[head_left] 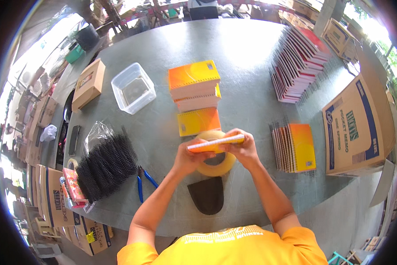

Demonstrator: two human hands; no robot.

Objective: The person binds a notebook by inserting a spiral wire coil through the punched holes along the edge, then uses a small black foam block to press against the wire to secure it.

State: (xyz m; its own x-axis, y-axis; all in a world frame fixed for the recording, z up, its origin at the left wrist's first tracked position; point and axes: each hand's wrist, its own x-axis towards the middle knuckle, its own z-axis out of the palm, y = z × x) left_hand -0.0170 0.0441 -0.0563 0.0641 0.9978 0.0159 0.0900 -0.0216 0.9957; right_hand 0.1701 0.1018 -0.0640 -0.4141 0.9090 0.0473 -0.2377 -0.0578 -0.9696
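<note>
Far left, a tan cardboard box [88,86] sits on the grey table [247,95]. Nearer us, a heap of black spiral coils [108,165], clear plastic bag [97,134] just behind it. Clear plastic tub [133,90] farther back, right of the tan box. Blue-handled pliers [147,180] lie just right of the coils, handles spread toward us.

Center: our left hand [187,157] is clamped on the left end of a notebook [216,143], orange-yellow cover, seen nearly edge-on. It's held above a flat tape roll [227,164]. Behind it, a pile of yellow-orange notebooks [193,75]; dark pad [207,196] on our side of the roll. Our right hand [246,152] grips the notebook's right end, so both hands share it.

Right: a leaning row of yellow-orange notebooks [302,148], red notebooks [297,66] stacked well behind, then an open carton [353,128] at the table's edge.
</note>
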